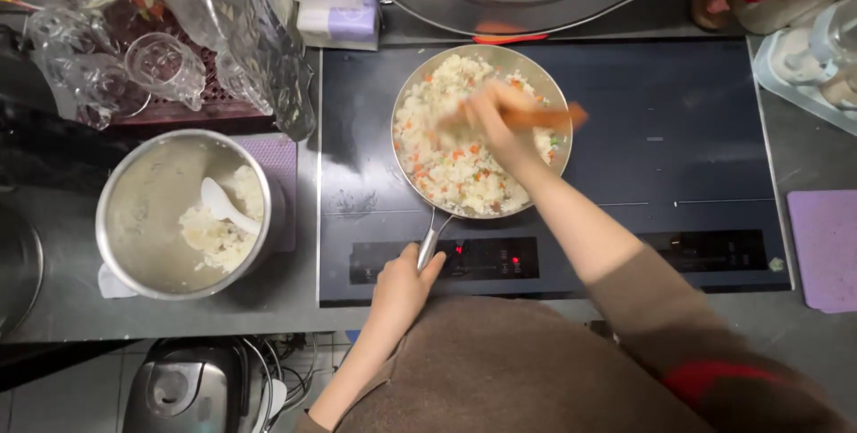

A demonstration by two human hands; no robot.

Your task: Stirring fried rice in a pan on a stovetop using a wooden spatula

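— What was in the frying pan (444,134), and where did it sit?

— Fried rice (451,165) with orange and green bits filled it. The pan stood on the black induction cooktop (678,147), directly in front of the person.

— And the hands?

— The right hand (494,120) was closed around a wooden spatula (546,117), blurred, over the rice. The left hand (403,286) was wrapped round the end of the pan handle (431,244), at the cooktop's near edge.

— Anything beside it?

— To the left, well apart from both hands, a steel pot (147,214) held leftover white rice and a white rice paddle (225,204).
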